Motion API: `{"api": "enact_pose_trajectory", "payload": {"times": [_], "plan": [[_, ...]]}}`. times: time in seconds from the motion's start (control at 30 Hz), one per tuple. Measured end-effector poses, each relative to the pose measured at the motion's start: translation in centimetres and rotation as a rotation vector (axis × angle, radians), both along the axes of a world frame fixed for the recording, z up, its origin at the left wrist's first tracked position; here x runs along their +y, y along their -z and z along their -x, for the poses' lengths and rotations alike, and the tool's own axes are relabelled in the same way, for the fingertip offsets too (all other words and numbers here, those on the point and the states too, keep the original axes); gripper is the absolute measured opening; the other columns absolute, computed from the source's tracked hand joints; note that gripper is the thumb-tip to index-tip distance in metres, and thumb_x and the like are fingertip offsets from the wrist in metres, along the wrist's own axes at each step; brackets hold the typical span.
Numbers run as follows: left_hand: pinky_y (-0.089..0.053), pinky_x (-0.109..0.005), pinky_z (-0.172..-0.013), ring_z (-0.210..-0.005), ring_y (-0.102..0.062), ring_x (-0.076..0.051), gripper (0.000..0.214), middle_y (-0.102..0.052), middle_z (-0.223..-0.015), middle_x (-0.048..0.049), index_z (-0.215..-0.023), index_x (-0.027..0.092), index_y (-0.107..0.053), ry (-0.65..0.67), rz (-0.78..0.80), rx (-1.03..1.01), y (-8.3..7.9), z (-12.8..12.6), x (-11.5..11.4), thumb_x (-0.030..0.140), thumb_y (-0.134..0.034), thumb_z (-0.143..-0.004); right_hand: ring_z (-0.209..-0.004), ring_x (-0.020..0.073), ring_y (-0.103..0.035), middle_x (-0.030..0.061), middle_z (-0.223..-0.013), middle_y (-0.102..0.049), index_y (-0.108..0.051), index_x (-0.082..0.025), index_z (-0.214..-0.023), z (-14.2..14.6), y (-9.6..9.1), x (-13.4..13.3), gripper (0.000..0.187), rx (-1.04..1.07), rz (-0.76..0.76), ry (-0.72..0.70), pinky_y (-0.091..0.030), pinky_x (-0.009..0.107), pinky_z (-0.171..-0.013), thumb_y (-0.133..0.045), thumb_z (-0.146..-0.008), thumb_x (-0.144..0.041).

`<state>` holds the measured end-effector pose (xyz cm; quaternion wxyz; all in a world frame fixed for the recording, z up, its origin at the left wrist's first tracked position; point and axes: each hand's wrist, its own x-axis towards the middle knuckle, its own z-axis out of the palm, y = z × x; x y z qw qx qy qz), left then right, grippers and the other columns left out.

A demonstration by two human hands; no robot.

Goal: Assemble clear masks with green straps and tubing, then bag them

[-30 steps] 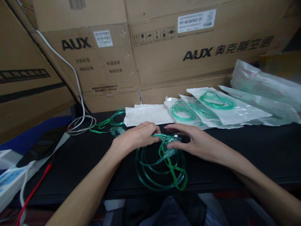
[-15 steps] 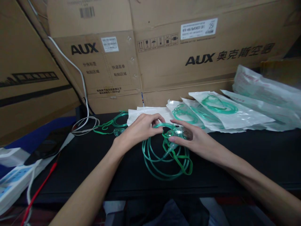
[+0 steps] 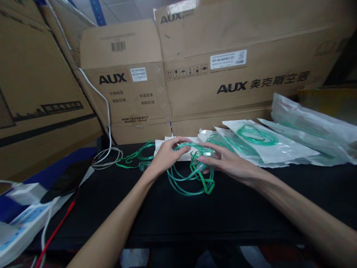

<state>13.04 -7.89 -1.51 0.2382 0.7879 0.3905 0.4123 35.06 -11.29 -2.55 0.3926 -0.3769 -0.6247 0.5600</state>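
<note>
My left hand is closed round the upper left of a coil of green oxygen tubing, thumb and fingers around the loops. On the other side my right hand grips the clear oxygen mask and the tubing beside it, fingers partly hidden behind. A flat green elastic strap hangs from the mask over the coil. The loops appear slightly above the black table. Just behind my hands lie white paper pouches, partly covered by my left hand.
Several pouches with green tubing fan out at the right. A second mask with tubing lies left of my left hand. White cables, a power strip and a dark phone-like slab are further left. Cardboard cartons stand behind.
My left fingers have closed round the tubing, and the coil has been gathered up with the mask. The camera has tilted up, so the table sits lower in view.
</note>
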Motion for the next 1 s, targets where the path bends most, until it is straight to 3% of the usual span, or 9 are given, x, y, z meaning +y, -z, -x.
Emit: {"api": "enact_pose_trajectory", "payload": {"times": [0.13, 0.27, 0.47, 0.6, 0.7, 0.83, 1.0], "plan": [[-0.046, -0.039, -0.104, -0.109, -0.067, -0.023, 0.019, -0.076, -0.113, -0.0038, -0.105, 0.020, -0.073, 0.009, 0.019, 0.000, 0.1, -0.4, -0.3, 0.028, -0.062, -0.091, -0.084, 0.0172, -0.075, 0.0016, -0.098, -0.071, -0.050, -0.032, -0.147, -0.2, 0.5, -0.5, 0.064, 0.064, 0.134, -0.043, -0.066, 0.039, -0.082, -0.077, -0.089, -0.032], [-0.044, -0.041, -0.107, -0.114, -0.064, -0.024, 0.020, -0.075, -0.116, -0.0039, -0.103, 0.021, -0.073, -0.062, 0.041, -0.023, 0.5, -1.0, -0.4, 0.024, -0.061, -0.088, -0.080, 0.0196, -0.079, -0.0009, -0.088, -0.072, -0.041, -0.034, -0.153, -0.1, 0.6, -0.9, 0.070, 0.075, 0.194, -0.059, -0.067, 0.035, -0.075, -0.074, -0.092, -0.031], [-0.051, -0.040, -0.092, -0.101, -0.066, -0.025, 0.033, -0.075, -0.112, -0.0053, -0.110, 0.021, -0.074, -0.141, 0.098, -0.052, 0.0, -0.2, 0.0, 0.029, -0.051, -0.088, -0.084, 0.0251, -0.081, 0.0079, -0.104, -0.078, -0.035, -0.029, -0.155, 0.4, 0.3, -1.0, 0.068, 0.178, 0.259, -0.065, -0.068, 0.038, -0.074, -0.068, -0.096, -0.025], [-0.051, -0.037, -0.089, -0.097, -0.066, -0.024, 0.037, -0.075, -0.112, -0.0065, -0.108, 0.019, -0.075, -0.338, -0.121, -0.089, -1.1, 2.1, 0.6, 0.032, -0.044, -0.092, -0.085, 0.0240, -0.081, 0.0127, -0.121, -0.075, -0.041, -0.026, -0.149, -0.1, -0.4, -0.3, 0.057, 0.275, 0.275, 0.044, -0.068, 0.037, -0.074, -0.064, -0.097, -0.020], [-0.049, -0.038, -0.092, -0.092, -0.065, -0.023, 0.031, -0.076, -0.102, -0.0057, -0.099, 0.020, -0.076, -0.453, -0.266, 0.102, -1.4, 3.4, 1.1, 0.028, -0.047, -0.091, -0.084, 0.0232, -0.081, 0.0100, -0.123, -0.074, -0.052, -0.026, -0.136, -1.3, -1.0, 0.5, 0.038, 0.344, 0.220, 0.164, -0.069, 0.032, -0.067, -0.060, -0.099, -0.020], [-0.047, -0.041, -0.099, -0.101, -0.063, -0.025, 0.027, -0.076, -0.106, -0.0056, -0.105, 0.021, -0.075, -0.243, -0.253, 0.474, -0.3, 3.1, 1.2, 0.027, -0.053, -0.090, -0.086, 0.0212, -0.080, 0.0049, -0.118, -0.076, -0.060, -0.025, -0.112, -2.8, -1.3, 1.4, 0.015, 0.402, 0.118, 0.296, -0.069, 0.032, -0.070, -0.060, -0.098, -0.019], [-0.043, -0.043, -0.108, -0.120, -0.060, -0.028, 0.036, -0.071, -0.126, -0.0104, -0.124, 0.018, -0.070, 0.004, -0.245, 0.737, 1.9, 1.6, 1.3, 0.025, -0.062, -0.089, -0.085, 0.0197, -0.079, 0.0085, -0.109, -0.077, -0.063, -0.021, -0.103, -3.0, -0.7, 2.2, 0.006, 0.222, 0.198, 0.322, -0.067, 0.034, -0.080, -0.061, -0.098, -0.024]]}}
